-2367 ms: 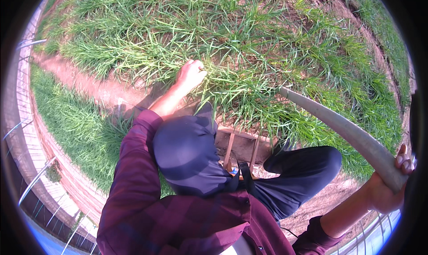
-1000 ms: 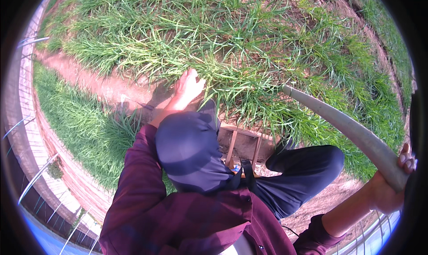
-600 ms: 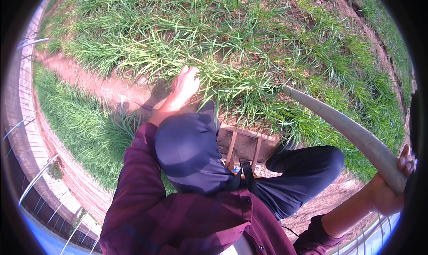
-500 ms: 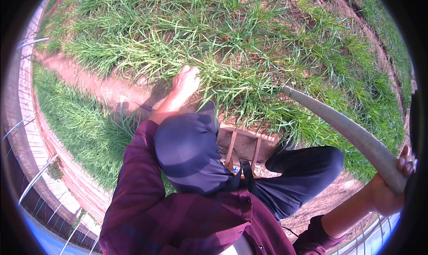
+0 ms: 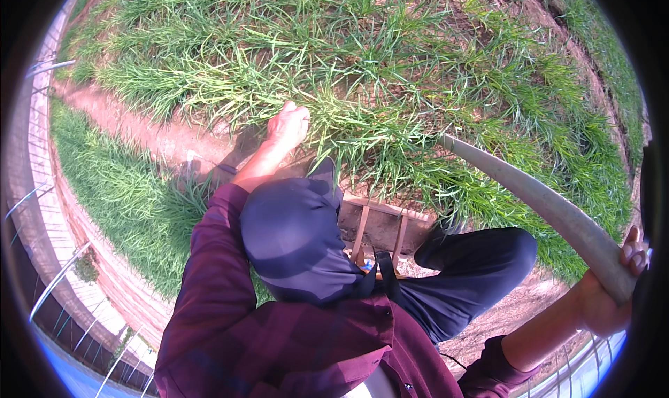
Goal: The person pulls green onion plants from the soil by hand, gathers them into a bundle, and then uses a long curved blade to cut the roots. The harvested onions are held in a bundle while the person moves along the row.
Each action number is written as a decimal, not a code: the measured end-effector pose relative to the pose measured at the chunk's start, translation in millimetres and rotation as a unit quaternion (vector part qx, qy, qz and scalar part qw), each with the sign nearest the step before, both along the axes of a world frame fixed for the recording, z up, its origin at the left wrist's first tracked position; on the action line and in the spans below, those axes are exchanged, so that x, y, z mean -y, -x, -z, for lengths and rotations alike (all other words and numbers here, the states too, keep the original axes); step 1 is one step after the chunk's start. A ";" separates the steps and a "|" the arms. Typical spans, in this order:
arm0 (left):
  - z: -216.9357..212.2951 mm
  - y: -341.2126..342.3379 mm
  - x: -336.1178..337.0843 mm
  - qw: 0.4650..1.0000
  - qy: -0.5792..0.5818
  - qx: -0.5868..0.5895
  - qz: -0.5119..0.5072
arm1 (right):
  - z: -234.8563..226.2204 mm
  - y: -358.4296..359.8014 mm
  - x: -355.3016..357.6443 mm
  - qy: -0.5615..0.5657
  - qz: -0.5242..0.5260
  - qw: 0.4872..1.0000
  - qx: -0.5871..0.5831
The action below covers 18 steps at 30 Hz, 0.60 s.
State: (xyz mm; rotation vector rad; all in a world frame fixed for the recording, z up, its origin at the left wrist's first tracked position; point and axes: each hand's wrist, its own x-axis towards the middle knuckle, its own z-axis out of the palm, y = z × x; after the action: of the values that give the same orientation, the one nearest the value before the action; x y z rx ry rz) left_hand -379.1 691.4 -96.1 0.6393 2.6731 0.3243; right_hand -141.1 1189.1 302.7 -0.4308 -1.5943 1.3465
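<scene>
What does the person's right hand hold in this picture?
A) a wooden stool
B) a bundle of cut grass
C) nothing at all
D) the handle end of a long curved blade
D: the right hand is closed around the handle end of the long curved blade, which reaches over the grass.

Bare reddish ground (image 5: pixel 174 137) is carrying thick green grass (image 5: pixel 390 71), which is growing right under the left-hand fingers (image 5: pixel 289 112).

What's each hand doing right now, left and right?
Left hand: closed around a tuft of grass.
Right hand: closed on the curved blade's handle end.
</scene>
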 end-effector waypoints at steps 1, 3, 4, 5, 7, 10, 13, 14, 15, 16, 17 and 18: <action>-0.9 0.5 -1.7 1.000 0.007 0.004 -0.002 | 0.3 1.0 2.8 0.003 0.008 1.000 -0.006; -1.5 0.9 -2.6 1.000 0.011 0.003 -0.007 | 0.2 0.2 2.0 0.001 0.007 1.000 0.000; -1.2 1.0 -1.8 1.000 0.009 -0.003 -0.010 | -0.3 -2.2 -2.3 -0.004 -0.003 1.000 0.012; -0.9 1.3 -1.1 1.000 0.006 -0.009 -0.013 | -0.5 -2.3 -2.8 -0.006 -0.007 1.000 0.013; -3.5 2.7 -5.4 1.000 0.021 0.011 -0.019 | 0.4 -3.0 -2.6 -0.006 -0.006 1.000 0.005; 1.0 4.5 -3.4 0.999 0.032 0.022 -0.037 | 2.7 2.6 3.8 -0.001 0.019 1.000 -0.015; 3.5 6.3 0.8 0.996 0.009 0.051 -0.070 | 1.9 3.7 3.6 0.003 0.029 0.999 -0.016; 3.1 6.4 2.5 0.994 -0.003 0.065 -0.083 | 1.7 3.8 2.5 0.002 0.026 1.000 -0.013; -0.4 6.1 1.9 0.994 -0.036 0.055 -0.091 | 1.5 2.6 1.3 0.001 0.025 1.000 -0.009; -4.8 4.4 2.8 0.992 -0.069 0.045 -0.099 | 1.6 1.5 -0.1 -0.002 0.020 1.000 -0.004; -9.8 2.0 4.6 0.988 -0.102 0.035 -0.107 | 1.6 0.3 -1.2 -0.001 0.016 1.000 -0.002; -18.9 -1.2 6.0 0.981 -0.137 0.067 -0.121 | 1.7 -2.0 -2.6 0.001 0.012 1.000 -0.001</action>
State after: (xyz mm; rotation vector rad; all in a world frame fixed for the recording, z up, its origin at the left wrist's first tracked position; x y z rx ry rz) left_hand -378.0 685.4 -77.3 0.3501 2.5990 0.7844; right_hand -139.1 1191.7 301.0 -0.4494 -1.5818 1.3302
